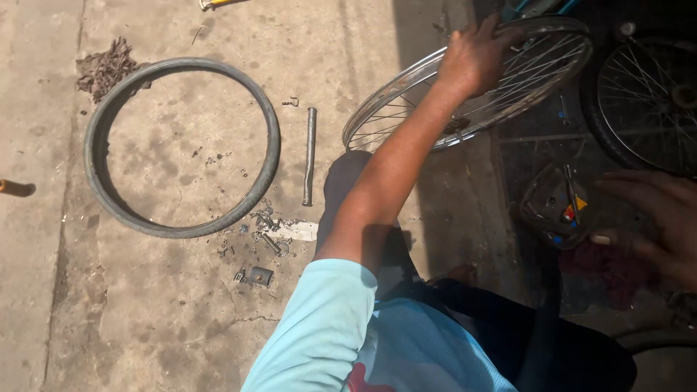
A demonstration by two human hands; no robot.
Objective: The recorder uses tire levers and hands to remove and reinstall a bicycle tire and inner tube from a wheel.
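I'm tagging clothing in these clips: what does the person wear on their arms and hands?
The left arm has a light blue short sleeve ending near the elbow; the forearm and left hand are bare. The right hand is also ungloved. No rings or watch show.

A black rubber tyre (181,147) lies flat on the concrete floor (145,327), with a clump of brown rag (105,67) touching its upper-left rim. A straight metal rod (310,156) lies just beside the tyre's right side, and small nuts and metal parts (265,236) are scattered below it. A second spoked wheel with tyre (650,101) stands in shadow at the floor's right edge.
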